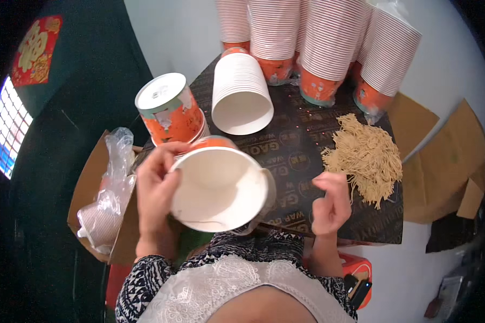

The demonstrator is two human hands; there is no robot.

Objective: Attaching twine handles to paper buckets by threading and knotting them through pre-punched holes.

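My left hand (159,185) grips the rim of a white-lined paper bucket (221,185), thumb inside and fingers outside. The bucket is tilted, its mouth facing me, and a thin thread-like line runs along the inside near its lower rim. A strip of its orange outside shows at the top. To the right of the bucket, my right hand (331,204) is closed with the fingers curled, apart from the bucket. Whether anything is between those fingers cannot be made out. Just beyond that hand lies a heap of tan strings (365,156) on the dark printed tabletop (291,207).
Upside-down orange buckets (172,116) stand at the left. A nested bucket stack (242,107) lies on its side, mouth toward me. Tall bucket stacks (334,43) line the back. A cardboard box (91,188) with bagged buckets sits left; flattened cardboard (442,167) leans right.
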